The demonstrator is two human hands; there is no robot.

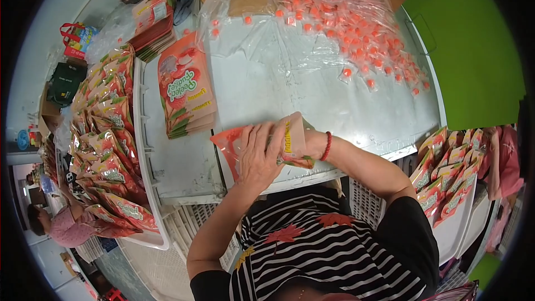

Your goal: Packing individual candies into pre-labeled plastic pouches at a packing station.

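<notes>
A pink-and-red candy pouch is between my hands at the table's near edge, tilted and partly bent. My left hand lies over the pouch with its fingers curled on its face, closed on it. From the right comes my right hand, with a red bracelet at the wrist. Its fingers are hidden by the pouch, so whether they are inside or behind it I cannot tell. Just beyond my left hand lies a stack of flat pouches of the same print.
Many small wrapped red candies spill from a clear plastic liner at the back. On the left, a white tray holds filled pouches; more pouches stand at right. Another pouch stack lies far left. A person is beyond the left tray.
</notes>
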